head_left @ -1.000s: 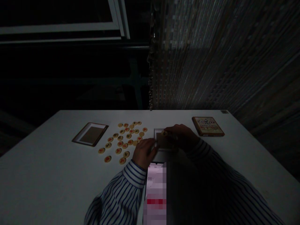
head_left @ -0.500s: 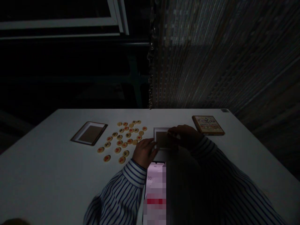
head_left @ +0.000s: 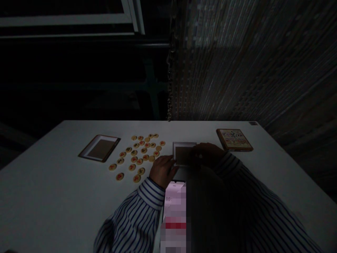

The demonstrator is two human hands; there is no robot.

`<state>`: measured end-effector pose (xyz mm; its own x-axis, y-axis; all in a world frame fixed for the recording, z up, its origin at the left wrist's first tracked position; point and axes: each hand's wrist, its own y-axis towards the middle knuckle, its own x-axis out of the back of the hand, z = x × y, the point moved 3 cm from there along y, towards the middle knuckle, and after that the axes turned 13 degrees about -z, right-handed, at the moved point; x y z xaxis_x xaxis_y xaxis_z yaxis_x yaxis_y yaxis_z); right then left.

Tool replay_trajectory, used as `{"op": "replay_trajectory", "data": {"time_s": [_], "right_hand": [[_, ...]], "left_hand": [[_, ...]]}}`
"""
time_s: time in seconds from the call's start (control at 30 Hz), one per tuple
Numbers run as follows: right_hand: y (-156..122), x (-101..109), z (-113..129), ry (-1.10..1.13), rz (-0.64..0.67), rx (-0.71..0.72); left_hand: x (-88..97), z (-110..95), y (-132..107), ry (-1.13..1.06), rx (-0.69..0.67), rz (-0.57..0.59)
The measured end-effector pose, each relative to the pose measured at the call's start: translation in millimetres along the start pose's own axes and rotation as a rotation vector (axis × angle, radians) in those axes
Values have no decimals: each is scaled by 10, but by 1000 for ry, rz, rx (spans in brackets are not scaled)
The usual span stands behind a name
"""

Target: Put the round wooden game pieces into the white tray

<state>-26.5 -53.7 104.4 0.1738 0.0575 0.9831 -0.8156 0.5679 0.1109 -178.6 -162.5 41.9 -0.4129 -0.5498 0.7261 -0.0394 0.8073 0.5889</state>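
A shallow open box (head_left: pixel 181 154) with a white rim and brown inside lies on the table in front of me. My left hand (head_left: pixel 162 171) grips its left side, fingers at the edge and thumb by the near corner. My right hand (head_left: pixel 207 154) is at the box's right side, dark in shadow, its fingers curled; a small pale spot shows there, but what it holds is unclear. To the left, several round Chinese chess pieces (head_left: pixel 144 150) with red or black characters lie scattered; a few show blank faces.
A second open box part (head_left: pixel 115 147) lies at the left of the white table (head_left: pixel 65 196). A closed box with a printed lid (head_left: pixel 235 138) sits at the right. Below my hands is a lit phone (head_left: pixel 173 200). A string curtain (head_left: pixel 210 77) hangs behind.
My right hand has shifted slightly right, uncovering more of the box's far rim. My left hand stays at the left side. The scene sits slightly higher in view.
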Motion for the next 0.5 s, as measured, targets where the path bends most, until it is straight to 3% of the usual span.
{"op": "replay_trajectory", "data": {"time_s": [0.17, 0.5], "right_hand": [[15, -24, 25, -53, 31, 14], [53, -292, -16, -139, 92, 54]], "left_hand": [[-2, -5, 3, 0, -5, -13], [-5, 5, -8, 15, 7, -19]]}}
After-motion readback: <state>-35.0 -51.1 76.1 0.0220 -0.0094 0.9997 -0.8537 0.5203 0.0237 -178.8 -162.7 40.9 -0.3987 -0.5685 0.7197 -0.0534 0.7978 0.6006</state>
